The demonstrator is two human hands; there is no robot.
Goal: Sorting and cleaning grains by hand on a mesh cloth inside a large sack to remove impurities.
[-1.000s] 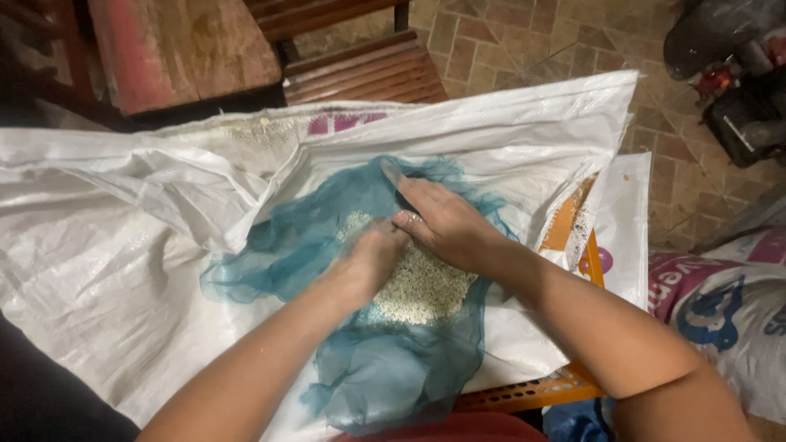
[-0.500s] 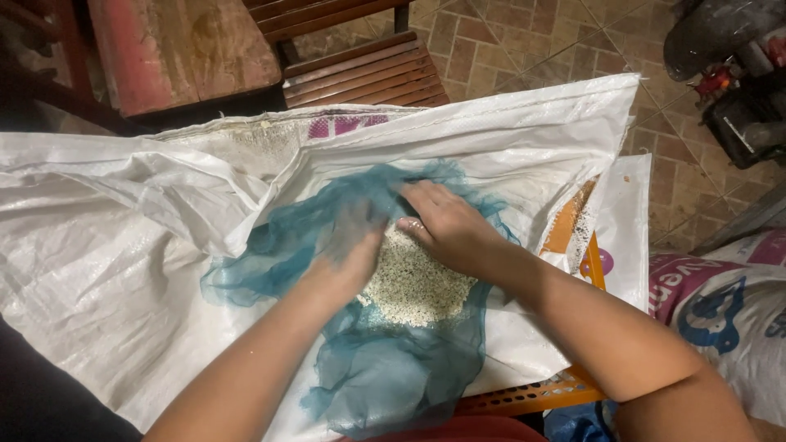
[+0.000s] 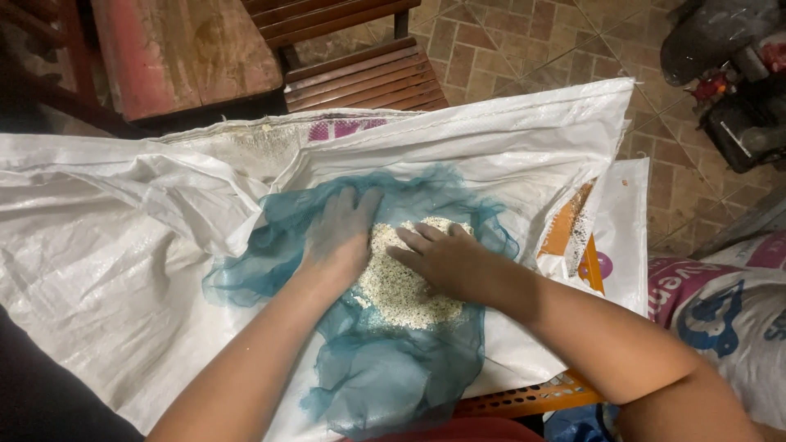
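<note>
Both hands flat, fingers spread: left hand (image 3: 340,237) pins thin teal mesh cloth (image 3: 385,368) down, right hand (image 3: 442,258) presses on pale heap of small grains (image 3: 401,290) at cloth centre, over white woven plastic sack sheet (image 3: 123,262), apparently keeping grains from scattering.

Floor: tiled floor (image 3: 524,41), reddish-brown, worn | Furniture: slatted wooden chair (image 3: 360,69) at top centre; red-edged wooden table (image 3: 184,49) just beside it, scuffed | Right edge: dark machine (image 3: 729,82), possibly a motorcycle, partly cut off | Lower right: printed sack (image 3: 729,319) | Light: dim, warm.
</note>
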